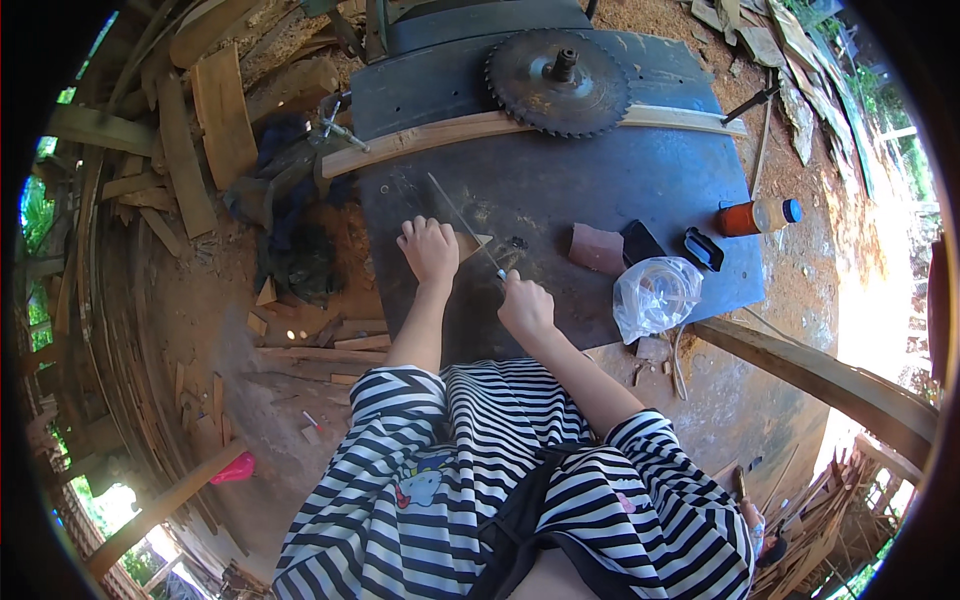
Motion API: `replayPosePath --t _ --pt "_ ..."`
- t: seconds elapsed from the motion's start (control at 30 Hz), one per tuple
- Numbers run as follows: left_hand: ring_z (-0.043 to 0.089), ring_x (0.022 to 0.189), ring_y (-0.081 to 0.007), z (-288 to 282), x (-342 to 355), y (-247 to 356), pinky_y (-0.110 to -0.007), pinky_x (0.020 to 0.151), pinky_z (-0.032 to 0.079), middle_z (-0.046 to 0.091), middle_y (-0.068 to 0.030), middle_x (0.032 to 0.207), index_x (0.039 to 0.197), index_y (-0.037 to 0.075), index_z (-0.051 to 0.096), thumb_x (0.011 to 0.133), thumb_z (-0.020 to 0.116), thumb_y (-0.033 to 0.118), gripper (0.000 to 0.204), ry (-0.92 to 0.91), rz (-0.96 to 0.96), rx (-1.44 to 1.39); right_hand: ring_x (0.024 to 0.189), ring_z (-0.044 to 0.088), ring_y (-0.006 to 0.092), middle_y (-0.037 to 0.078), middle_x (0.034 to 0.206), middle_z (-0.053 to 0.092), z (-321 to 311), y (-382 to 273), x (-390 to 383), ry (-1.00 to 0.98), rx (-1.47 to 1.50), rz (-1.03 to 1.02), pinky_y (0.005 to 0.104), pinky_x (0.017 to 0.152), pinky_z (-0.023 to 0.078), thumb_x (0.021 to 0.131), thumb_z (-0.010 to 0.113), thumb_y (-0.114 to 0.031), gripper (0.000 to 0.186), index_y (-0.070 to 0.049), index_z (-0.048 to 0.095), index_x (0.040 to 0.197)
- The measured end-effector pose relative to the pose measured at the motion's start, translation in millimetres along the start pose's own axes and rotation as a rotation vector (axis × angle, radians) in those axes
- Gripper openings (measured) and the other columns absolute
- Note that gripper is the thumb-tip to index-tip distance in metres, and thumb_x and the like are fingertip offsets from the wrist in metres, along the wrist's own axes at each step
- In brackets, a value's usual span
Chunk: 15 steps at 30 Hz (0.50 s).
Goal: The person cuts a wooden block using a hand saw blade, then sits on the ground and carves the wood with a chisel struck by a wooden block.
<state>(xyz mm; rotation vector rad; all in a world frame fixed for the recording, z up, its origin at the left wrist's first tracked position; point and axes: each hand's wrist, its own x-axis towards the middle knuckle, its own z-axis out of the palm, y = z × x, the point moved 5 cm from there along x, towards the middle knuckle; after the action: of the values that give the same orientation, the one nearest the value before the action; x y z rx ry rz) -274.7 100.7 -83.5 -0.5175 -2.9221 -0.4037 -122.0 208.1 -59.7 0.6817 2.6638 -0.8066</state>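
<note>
Both my hands are over the dark metal tabletop [440,320]. My left hand [430,250] bears down on a small pointed piece of wood [471,245], its fingers bent and partly hiding it. Closed in a fist, my right hand [527,308] grips the handle end of a long thin metal tool [460,217]. The tool slants away to the far left, crossing beside the wood's tip; whether it is a file or a narrow blade I cannot tell. Small dark bits [518,243] lie just right of the tip.
A toothed circular saw blade [557,83] lies at the far side, over a long wooden strip [440,135]. To the right are brown sandpaper [597,248], a black phone-like slab [641,242], a black case [704,249], a clear plastic bag [655,298] and a bottle [760,217].
</note>
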Motion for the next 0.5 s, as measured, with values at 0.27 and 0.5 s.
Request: replayPosePath --t 0.27,0.5 --pt "0.052 0.098 -0.0295 2.6 0.0 -12.8 -0.047 0.085 0.040 0.062 -0.0108 0.094 0.079 0.002 0.066 0.088 0.040 0.022 0.034 -0.030 -0.072 0.059 0.074 0.067 0.0389 0.023 0.075 0.066 -12.5 32.7 -51.7 -0.108 -0.079 0.019 0.0472 0.065 0.054 0.076 0.058 -0.008 0.020 0.001 0.053 0.092" --pt "0.053 0.098 -0.0298 1.0 4.6 -6.2 -0.046 0.084 0.041 0.061 -0.0109 0.093 0.080 0.001 0.066 0.088 0.040 0.022 0.034 -0.017 -0.068 0.054 0.072 0.067 0.0384 0.022 0.076 0.066 -0.7 -2.0 14.4 0.053 -0.011 -0.045 0.0466 0.064 0.054 0.079 0.058 -0.010 0.017 0.001 0.056 0.092"
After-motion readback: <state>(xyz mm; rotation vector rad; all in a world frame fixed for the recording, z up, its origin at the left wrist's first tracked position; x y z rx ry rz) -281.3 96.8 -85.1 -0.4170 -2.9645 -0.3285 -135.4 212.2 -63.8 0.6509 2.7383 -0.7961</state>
